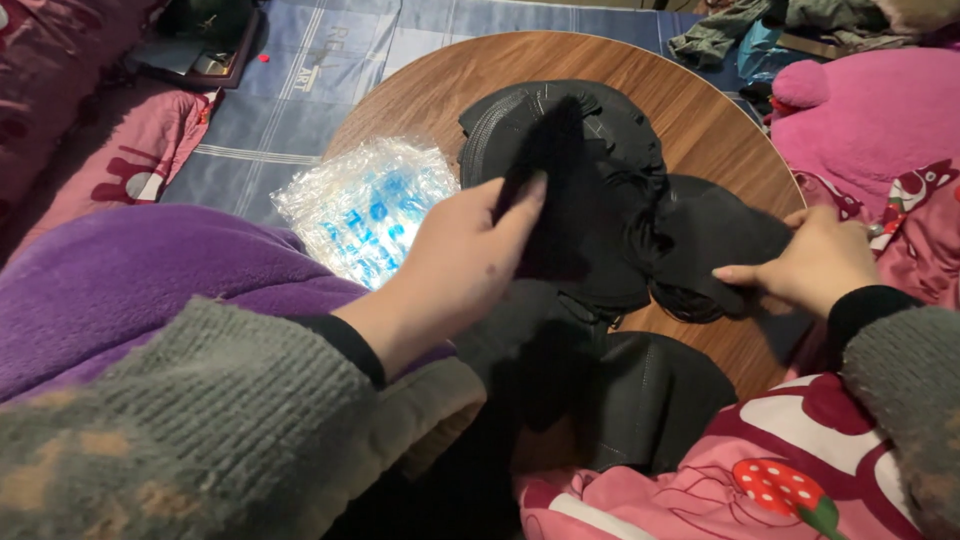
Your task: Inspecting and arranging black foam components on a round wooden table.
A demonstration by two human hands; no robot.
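A pile of black fabric pieces with stitched seams (590,190) lies on a round wooden table (700,120). My left hand (455,265) rests flat on the left part of the black fabric, fingers together and stretched toward the pile. My right hand (815,265) pinches the right edge of a black piece near the table's right rim. More black fabric (640,400) hangs over the near edge of the table toward my lap.
A crinkled clear plastic bag with blue print (365,205) lies at the table's left edge. A purple blanket (150,270) covers my left side, pink strawberry-print cloth (760,480) my lap. A pink plush (860,110) and heaped clothes (760,30) sit at right.
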